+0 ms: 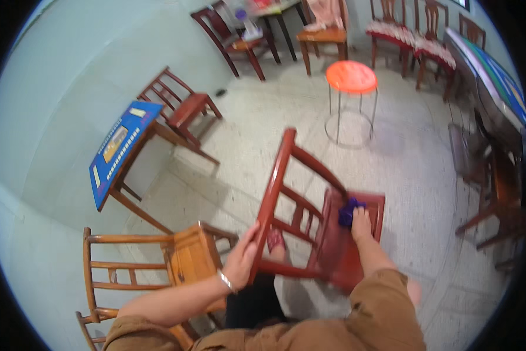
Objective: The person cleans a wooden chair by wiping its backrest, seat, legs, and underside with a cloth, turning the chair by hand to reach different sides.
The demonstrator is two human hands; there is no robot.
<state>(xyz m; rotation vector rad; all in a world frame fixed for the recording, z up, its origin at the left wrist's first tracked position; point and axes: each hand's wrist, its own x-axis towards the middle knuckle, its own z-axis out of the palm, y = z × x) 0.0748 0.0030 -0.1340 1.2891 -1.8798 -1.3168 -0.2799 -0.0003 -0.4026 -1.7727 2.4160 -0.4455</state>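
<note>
A reddish-brown wooden chair stands right in front of me, its slatted back towards me. My left hand, with a silver bangle at the wrist, grips the top rail of the backrest. Over on the seat, my right hand presses a bunched purple cloth against the wood near the far edge. The fingers of that hand partly cover the cloth.
At left are a small table with a blue top, a red chair and light wooden chairs. An orange round stool stands ahead. More chairs line the back; a large tilted panel stands at right.
</note>
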